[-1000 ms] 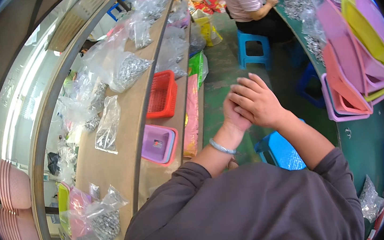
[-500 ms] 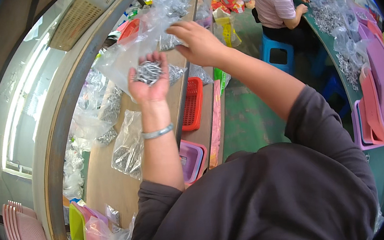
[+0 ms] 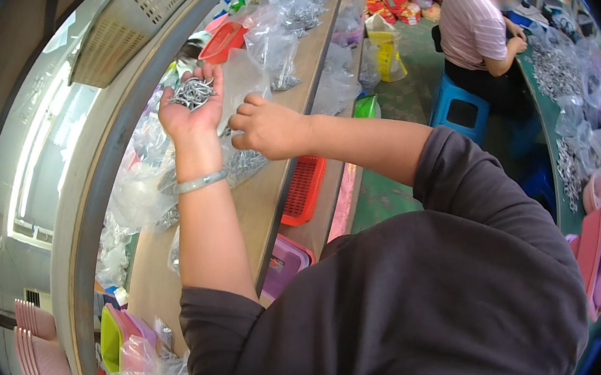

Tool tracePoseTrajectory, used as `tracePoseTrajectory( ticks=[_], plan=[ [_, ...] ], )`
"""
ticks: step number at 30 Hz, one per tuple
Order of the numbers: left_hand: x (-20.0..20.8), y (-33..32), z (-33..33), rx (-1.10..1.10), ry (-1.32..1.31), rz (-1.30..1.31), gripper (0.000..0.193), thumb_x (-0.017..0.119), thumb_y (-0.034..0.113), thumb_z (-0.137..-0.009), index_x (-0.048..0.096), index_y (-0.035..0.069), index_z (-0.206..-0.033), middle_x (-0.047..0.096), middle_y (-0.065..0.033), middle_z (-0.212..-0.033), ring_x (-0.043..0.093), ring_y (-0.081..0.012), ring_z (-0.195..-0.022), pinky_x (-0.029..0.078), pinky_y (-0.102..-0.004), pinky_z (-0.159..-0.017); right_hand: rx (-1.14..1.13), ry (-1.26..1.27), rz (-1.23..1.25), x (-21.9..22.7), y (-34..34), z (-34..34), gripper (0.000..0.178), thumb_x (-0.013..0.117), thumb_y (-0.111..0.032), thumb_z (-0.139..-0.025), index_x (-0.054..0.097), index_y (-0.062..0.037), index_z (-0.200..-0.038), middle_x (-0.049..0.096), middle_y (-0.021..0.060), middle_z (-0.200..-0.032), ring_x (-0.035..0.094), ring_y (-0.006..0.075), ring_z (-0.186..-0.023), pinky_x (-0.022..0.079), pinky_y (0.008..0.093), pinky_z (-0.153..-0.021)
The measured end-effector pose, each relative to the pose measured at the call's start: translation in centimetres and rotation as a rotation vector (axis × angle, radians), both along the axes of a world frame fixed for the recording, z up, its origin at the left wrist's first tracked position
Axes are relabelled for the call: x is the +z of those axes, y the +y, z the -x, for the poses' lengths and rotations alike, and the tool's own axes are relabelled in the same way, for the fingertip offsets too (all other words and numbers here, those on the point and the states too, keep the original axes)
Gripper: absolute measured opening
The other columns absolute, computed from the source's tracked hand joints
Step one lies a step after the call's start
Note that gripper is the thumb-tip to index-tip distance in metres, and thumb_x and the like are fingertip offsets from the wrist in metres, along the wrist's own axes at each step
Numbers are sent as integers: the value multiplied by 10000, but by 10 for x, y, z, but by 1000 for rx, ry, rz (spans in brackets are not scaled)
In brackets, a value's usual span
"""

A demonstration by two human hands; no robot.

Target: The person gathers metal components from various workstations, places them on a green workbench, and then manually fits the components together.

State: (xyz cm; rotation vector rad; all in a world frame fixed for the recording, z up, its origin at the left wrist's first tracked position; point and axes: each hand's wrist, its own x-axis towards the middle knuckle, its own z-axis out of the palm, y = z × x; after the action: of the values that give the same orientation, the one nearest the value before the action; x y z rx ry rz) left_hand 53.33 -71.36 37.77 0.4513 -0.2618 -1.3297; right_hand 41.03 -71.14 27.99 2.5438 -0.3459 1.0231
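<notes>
My left hand (image 3: 194,122) is held palm up above the workbench, its fingers cupped under a heap of small silver metal pieces (image 3: 193,93). They look like short curved fittings, but their exact kind is too small to tell. To its right, and lower, is my right hand (image 3: 271,128), with its fingers curled in and the back of the hand toward me. Its fingertips are beside a clear plastic bag (image 3: 240,79); whether they pinch anything is hidden. Under that hand, more silver pieces lie in clear plastic (image 3: 244,163) on the bench.
Bags of metal pieces (image 3: 295,14) line the wooden bench (image 3: 244,216). Red baskets (image 3: 303,191) (image 3: 222,43) and a purple tray (image 3: 285,263) are close by. A metal post (image 3: 74,250) rises on the left. A seated person (image 3: 474,23) works at the right-hand green table.
My left hand has moved left and slightly up with the metal pieces. My right hand has come down and nearer, its fingers now curled. The view has shifted.
</notes>
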Motion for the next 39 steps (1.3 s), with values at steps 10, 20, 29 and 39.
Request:
tracePoseTrajectory(
  ticks=[10,20,29,39],
  plan=[
    [-28,-21,-24,169,-890,-426,433,429,353,-851,453,11,-1115,464,-163,-1108,426,-322,-1020,317,-517,-894,220,-160,-68,10,-28,12,168,527,-68,-619,524,-104,-783,524,41,-685,545,212,-696,356,350,-759],
    [-89,95,-27,775,-1623,-289,582,648,138,-748,382,-23,-1239,428,-151,-1250,416,-237,-1131,321,-319,-958,124,-410,-318,21,-122,-4,150,489,-26,-688,557,-85,-809,585,119,-736,564,315,-735,431,408,-630],
    [-201,11,-19,564,-1278,-450,1076,758,177,-614,-10,-110,-1311,239,-297,-1310,280,-335,-1228,253,-331,-1013,239,-748,-289,48,-159,-31,134,497,-78,-708,596,-110,-792,609,132,-741,582,323,-687,456,430,-607],
    [-191,-47,-32,488,-1018,-429,999,669,3,-656,-56,-10,-1344,417,-236,-1147,552,-240,-829,494,-281,-559,381,-542,-261,70,-143,-24,35,532,-25,-740,551,-35,-767,557,166,-720,544,338,-725,430,388,-644]
  ],
)
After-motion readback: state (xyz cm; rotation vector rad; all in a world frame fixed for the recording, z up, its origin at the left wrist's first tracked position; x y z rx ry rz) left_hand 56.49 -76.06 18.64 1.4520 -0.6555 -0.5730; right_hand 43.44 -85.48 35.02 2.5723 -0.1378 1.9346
